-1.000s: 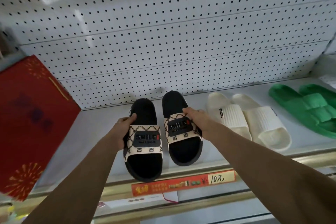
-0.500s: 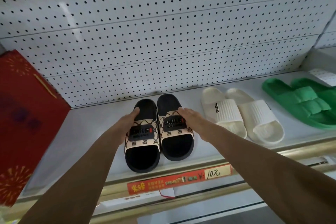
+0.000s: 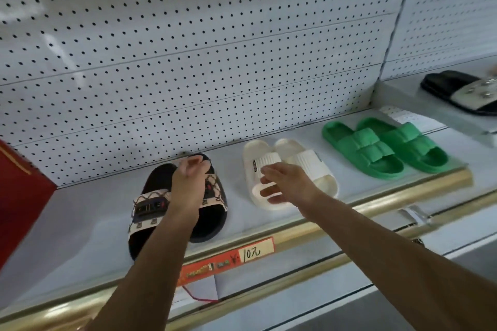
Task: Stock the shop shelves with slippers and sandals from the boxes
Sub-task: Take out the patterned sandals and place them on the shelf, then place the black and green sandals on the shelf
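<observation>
View: head camera, looking forward and down at a shop shelf [image 3: 80, 212].
Black patterned slippers [image 3: 150, 204]: one pair, side by side on the shelf, toes toward the front edge, heels near the pegboard [image 3: 188, 62]. The left arm crosses the pair and hides most of the right-hand slipper.
Left hand [image 3: 189, 183]: above the heel end of the black patterned slippers, fingers loosely curled, nothing held; contact with the slippers cannot be told.
Right hand [image 3: 285, 183]: fingers spread and relaxed, nothing held, over the cream slippers [image 3: 314, 169]; it covers part of the nearer cream slipper's strap and toe. Contact cannot be told.
Cream slippers: pair just beside the black patterned pair, toward the right along the shelf.
Green slippers [image 3: 387, 148]: pair further right, near the shelf's right end, apart from the cream pair.
Black and white sandal [image 3: 462, 91]: on the adjoining shelf section at the far right, blurred.
Red box [image 3: 18, 196]: at the shelf's left end, cut off by the frame.
Price label [image 3: 228, 258]: orange strip on the shelf's front edge below the black patterned slippers, handwritten "10".
Gold rail [image 3: 376, 196]: runs along the front edge.
</observation>
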